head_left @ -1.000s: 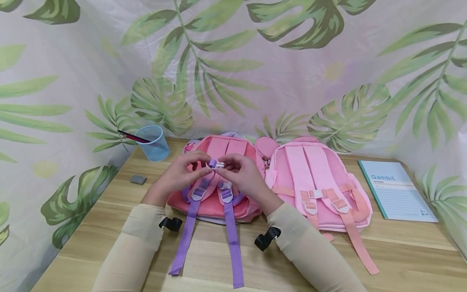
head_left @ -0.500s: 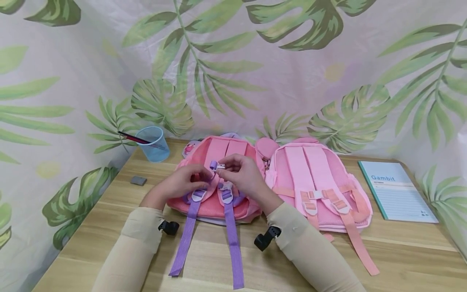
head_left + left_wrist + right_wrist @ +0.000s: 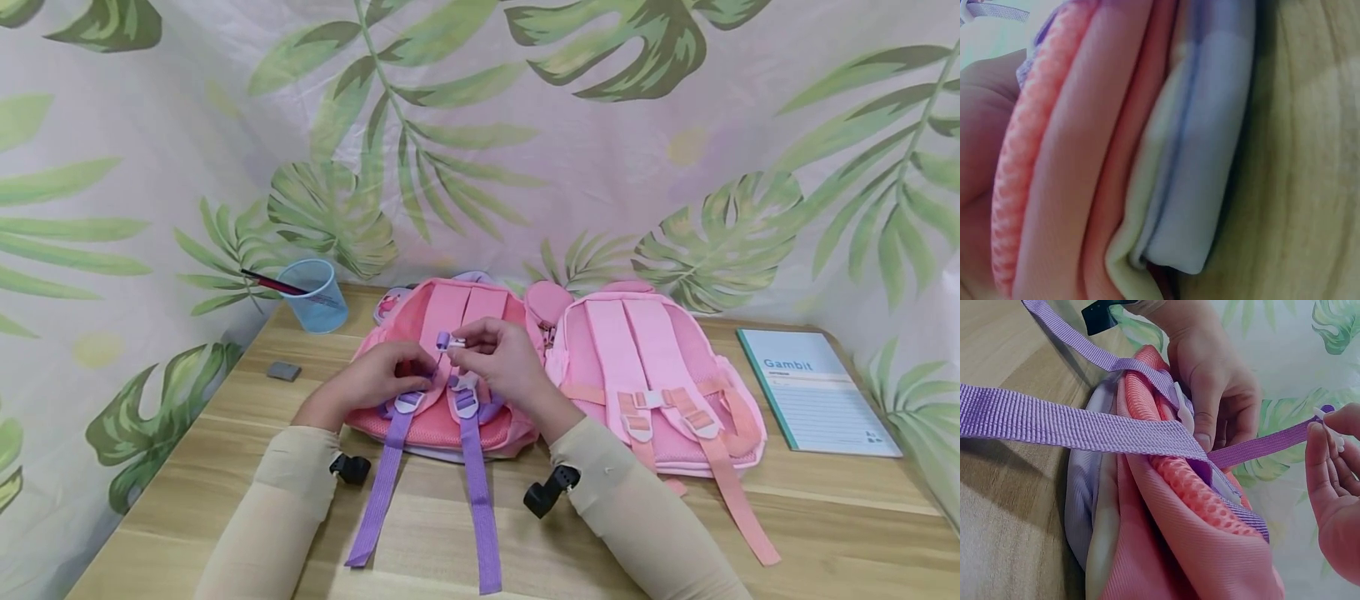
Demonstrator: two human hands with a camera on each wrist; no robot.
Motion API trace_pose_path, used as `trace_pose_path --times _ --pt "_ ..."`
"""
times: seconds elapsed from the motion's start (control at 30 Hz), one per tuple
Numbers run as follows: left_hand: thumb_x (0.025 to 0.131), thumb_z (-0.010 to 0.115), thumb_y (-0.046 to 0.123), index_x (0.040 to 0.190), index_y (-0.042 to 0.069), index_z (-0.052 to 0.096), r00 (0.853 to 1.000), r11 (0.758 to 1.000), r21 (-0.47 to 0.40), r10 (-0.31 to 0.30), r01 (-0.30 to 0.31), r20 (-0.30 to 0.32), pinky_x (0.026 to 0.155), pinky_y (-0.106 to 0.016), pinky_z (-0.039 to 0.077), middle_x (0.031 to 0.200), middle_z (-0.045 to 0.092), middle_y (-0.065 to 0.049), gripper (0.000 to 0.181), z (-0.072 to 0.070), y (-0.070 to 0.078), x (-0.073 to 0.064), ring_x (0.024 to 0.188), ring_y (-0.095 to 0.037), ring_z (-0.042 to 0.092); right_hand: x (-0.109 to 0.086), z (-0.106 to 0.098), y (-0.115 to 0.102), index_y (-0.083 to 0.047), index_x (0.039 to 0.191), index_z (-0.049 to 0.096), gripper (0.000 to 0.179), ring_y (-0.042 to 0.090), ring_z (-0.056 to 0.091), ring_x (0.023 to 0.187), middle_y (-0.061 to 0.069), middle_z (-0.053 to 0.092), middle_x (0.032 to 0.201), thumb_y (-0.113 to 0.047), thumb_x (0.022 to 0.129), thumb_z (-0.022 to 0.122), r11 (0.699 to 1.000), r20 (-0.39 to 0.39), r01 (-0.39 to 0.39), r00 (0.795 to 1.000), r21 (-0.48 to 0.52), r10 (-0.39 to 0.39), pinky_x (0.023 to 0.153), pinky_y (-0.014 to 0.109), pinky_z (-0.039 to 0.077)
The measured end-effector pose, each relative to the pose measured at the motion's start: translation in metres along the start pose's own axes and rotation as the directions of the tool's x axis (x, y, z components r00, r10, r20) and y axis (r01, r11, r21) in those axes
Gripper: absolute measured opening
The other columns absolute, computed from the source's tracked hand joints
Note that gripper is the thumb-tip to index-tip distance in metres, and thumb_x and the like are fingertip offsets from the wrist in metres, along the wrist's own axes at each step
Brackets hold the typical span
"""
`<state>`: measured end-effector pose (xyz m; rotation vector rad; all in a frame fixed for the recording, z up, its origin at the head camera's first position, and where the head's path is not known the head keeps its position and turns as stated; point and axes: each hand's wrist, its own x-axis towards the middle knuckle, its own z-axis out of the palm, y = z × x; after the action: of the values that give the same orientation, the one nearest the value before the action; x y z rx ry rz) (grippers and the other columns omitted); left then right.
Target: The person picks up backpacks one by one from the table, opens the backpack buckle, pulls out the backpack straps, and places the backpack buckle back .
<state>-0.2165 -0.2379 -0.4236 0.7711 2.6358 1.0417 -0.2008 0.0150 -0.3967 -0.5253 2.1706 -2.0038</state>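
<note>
A coral-pink backpack (image 3: 448,308) lies with its shoulder straps up in the head view. Over it, my right hand (image 3: 501,357) pinches a white plastic buckle piece (image 3: 457,342) between thumb and fingertips. A loop of purple webbing passes through that piece. From there a short purple strap (image 3: 1266,442) runs taut to the bag in the right wrist view. My left hand (image 3: 386,372) pinches this strap low down, close to the bag. Its curled fingers are partly hidden by the thumb. Another white buckle piece (image 3: 467,383) rests on the right shoulder strap.
Two purple strap tails (image 3: 480,517) trail toward the front of the wooden table (image 3: 202,500). To the right lie a light pink backpack (image 3: 600,350) and a notebook (image 3: 821,392). A blue mesh cup (image 3: 315,296) with pencils and a grey eraser (image 3: 284,371) are on the left.
My left hand has left the buckle end and moved down the purple strap toward the bag. My right hand keeps its pinch on the buckle piece, which has shifted slightly right.
</note>
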Motion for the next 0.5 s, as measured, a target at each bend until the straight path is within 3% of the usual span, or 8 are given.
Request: trace_pose_path --times 0.13,0.27,0.5 --pt "0.097 0.081 0.012 0.117 0.014 0.078 1.000 1.000 0.015 -0.002 0.002 0.000 0.101 -0.044 0.057 0.109 0.078 0.002 0.020 0.000 0.000 0.000 0.103 -0.015 0.068 -0.001 -0.001 -0.001 0.004 0.118 0.074 0.024 0.008 0.074 0.079 0.014 0.080 0.098 -0.002 0.096 0.078 0.999 -0.003 0.001 1.000 0.053 -0.001 0.072 0.031 0.061" --pt "0.097 0.081 0.013 0.117 0.015 0.078 1.000 1.000 0.020 -0.007 0.007 0.002 0.101 -0.044 0.057 0.109 0.077 0.002 0.019 0.001 -0.001 0.000 0.103 -0.016 0.068 -0.002 -0.003 -0.005 0.007 0.118 0.073 0.024 0.008 0.074 0.077 0.007 0.080 0.094 0.001 0.095 0.078 0.995 -0.017 0.018 1.000 0.102 -0.016 0.071 0.026 0.060" --pt "0.098 0.081 0.014 0.117 0.014 0.078 1.000 1.000 0.022 -0.015 0.015 0.002 0.098 -0.042 0.057 0.109 0.077 0.002 0.019 0.001 -0.001 0.000 0.101 -0.016 0.067 -0.003 -0.005 -0.012 0.012 0.118 0.071 0.024 0.010 0.076 0.077 0.011 0.080 0.096 0.007 0.095 0.076 0.984 -0.025 0.043 0.999 0.171 -0.039 0.077 0.026 0.064"
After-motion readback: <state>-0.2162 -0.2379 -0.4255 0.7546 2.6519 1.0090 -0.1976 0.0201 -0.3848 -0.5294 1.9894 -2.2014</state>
